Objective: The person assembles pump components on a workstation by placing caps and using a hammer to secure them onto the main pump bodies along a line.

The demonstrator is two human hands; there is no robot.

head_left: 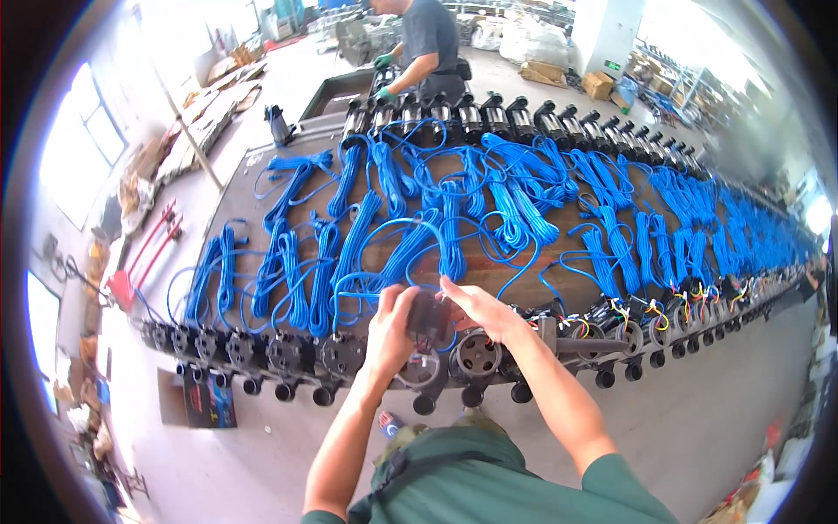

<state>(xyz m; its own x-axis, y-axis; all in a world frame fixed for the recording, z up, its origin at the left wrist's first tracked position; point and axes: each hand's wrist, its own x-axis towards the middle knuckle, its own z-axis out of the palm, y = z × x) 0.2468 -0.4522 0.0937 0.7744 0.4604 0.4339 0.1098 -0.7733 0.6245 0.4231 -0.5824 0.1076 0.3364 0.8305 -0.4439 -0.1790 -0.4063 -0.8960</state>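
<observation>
Between my hands is a dark, boxy part (429, 320), slightly blurred, held above the near row of pumps. My left hand (390, 339) is closed on its left side, fingers curled over the top. My right hand (483, 312) grips its right side, with the thumb at the upper edge; some fingers are hidden behind the part. Just beneath, an open round pump housing (420, 370) is partly covered by the part and my left hand. Another open housing (479, 356) with spokes sits below my right hand. To the left, a black-capped pump (342, 353) stands in the same row.
Bundles of blue cable (450, 229) cover the brown table (541, 278). Rightward along the near edge, open pumps show coloured wires (656, 313). A far row of pumps (496, 116) lines the other side, where a co-worker (431, 48) stands. A cardboard box (197, 398) is on the floor.
</observation>
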